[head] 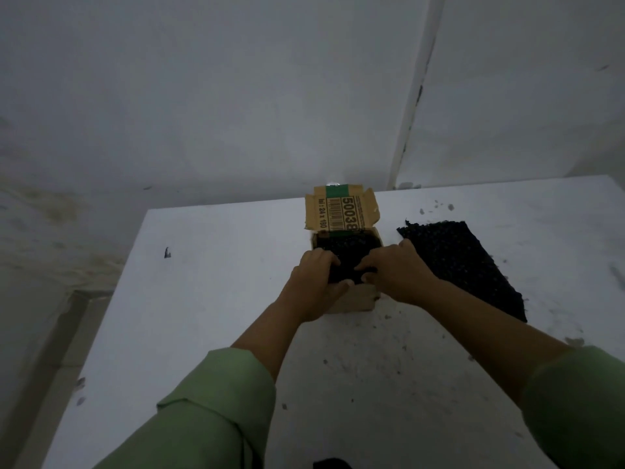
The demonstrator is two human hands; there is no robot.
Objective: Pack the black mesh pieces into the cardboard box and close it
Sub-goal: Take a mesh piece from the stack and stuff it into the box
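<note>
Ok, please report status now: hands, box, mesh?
Left hand and right hand both pressing mesh into cardboard box. Lid flap up. One mesh piece on table, right of box.

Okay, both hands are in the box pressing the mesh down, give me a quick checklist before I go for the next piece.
1. Cardboard box upright on the table: ok.
2. Lid flap standing open, clear of the opening: ok.
3. Mesh in the box below the rim: cannot tell, the hands cover the near part.
4. Left hand and right hand free to let go: not ok, both press on the mesh, left thumb over the near box edge.
5. Loose mesh sheet lying flat on the table right of the box, near the right hand: ok.
6. Room left for it: cannot tell.
</note>
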